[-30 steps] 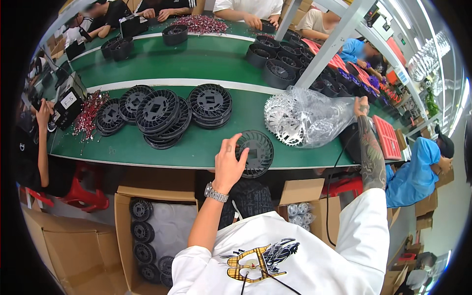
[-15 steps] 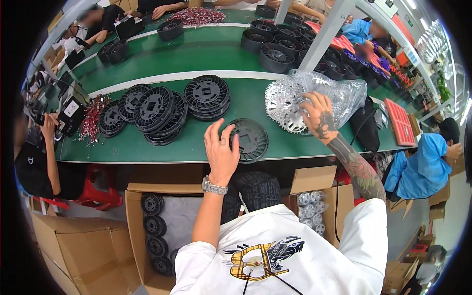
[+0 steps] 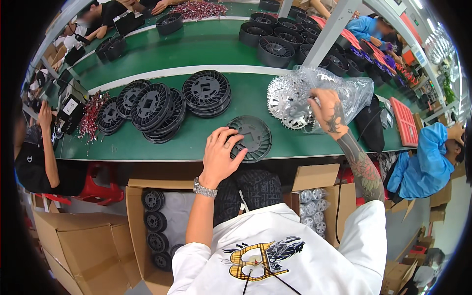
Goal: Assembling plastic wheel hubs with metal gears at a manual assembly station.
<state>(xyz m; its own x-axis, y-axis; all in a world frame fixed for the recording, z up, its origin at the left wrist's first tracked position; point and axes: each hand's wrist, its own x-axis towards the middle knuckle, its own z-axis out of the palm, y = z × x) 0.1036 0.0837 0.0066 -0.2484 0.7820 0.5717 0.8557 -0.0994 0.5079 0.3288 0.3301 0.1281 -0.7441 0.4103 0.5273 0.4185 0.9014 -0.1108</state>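
On the green bench in front of me lies a round black plastic wheel cover (image 3: 255, 140) with a square opening in its middle. My left hand (image 3: 221, 155) rests at its left edge, fingers apart, with fingertips over the rim. My right hand (image 3: 328, 110) is at the pile of silver toothed discs (image 3: 286, 102), fingers curled together at its right side; whatever is between them is hidden. A clear plastic bag (image 3: 351, 93) with more silver pieces lies behind that hand. Left of the single cover stand stacks of black wheel covers (image 3: 206, 93).
Small red and silver parts (image 3: 91, 120) lie in a heap at the bench's left. A black bag (image 3: 369, 125) and a red tray (image 3: 404, 122) are on the right. Open cartons (image 3: 135, 236) stand below the bench edge. A metal post (image 3: 327, 37) rises behind. Co-workers sit around.
My left hand has lowered onto the black cover's left edge. My right hand has shifted slightly right, and its fingers have drawn together beside the silver discs.
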